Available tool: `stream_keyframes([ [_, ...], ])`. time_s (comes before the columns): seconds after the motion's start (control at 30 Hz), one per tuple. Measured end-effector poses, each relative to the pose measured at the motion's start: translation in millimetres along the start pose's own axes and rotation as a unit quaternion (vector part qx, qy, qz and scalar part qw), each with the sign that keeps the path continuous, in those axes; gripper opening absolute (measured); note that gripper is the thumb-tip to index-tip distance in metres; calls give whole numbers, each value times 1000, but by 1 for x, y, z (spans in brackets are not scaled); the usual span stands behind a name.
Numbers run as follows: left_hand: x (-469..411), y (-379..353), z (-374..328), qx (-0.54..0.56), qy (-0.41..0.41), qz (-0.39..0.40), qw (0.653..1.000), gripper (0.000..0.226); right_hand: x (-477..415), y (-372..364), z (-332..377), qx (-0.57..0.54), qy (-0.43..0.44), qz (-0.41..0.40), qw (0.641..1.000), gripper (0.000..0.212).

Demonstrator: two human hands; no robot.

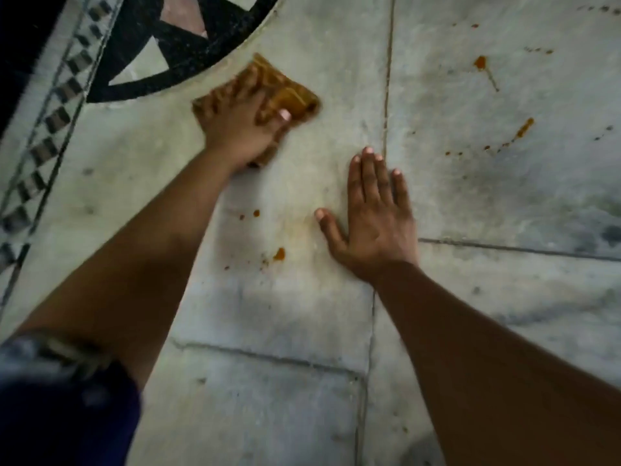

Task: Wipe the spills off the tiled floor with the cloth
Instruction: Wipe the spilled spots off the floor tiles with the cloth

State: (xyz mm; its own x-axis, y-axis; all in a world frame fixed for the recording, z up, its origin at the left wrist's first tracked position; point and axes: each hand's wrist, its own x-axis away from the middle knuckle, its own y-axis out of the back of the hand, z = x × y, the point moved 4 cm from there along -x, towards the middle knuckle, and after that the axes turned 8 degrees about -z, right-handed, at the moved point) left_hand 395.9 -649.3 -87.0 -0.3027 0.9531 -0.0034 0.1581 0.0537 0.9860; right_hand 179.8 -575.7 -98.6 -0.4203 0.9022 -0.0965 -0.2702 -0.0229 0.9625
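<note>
My left hand (pixel 240 126) presses a stained orange-brown cloth (pixel 289 92) flat on the pale tiled floor (pixel 302 314), near the curved edge of a dark inlay. My right hand (pixel 373 213) lies flat on the floor with its fingers spread, holding nothing. Orange spill spots (pixel 279 253) sit between my two arms, just left of the right hand. More orange drips (pixel 522 127) and a blob with a streak (pixel 480 62) lie to the right, beyond a tile joint.
A black, pink and white patterned inlay (pixel 188 38) fills the top left, with a chequered border strip (pixel 50 129) running down the left side. Tile joints (pixel 388 79) cross the floor. Dark blue clothing (pixel 60 415) shows at the bottom left.
</note>
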Motion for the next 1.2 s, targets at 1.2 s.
stream_keyframes([
  [1.2,249,-5,-17,-40,-20,-32,998,68,55,8,-2,-5,41,115,993,57],
])
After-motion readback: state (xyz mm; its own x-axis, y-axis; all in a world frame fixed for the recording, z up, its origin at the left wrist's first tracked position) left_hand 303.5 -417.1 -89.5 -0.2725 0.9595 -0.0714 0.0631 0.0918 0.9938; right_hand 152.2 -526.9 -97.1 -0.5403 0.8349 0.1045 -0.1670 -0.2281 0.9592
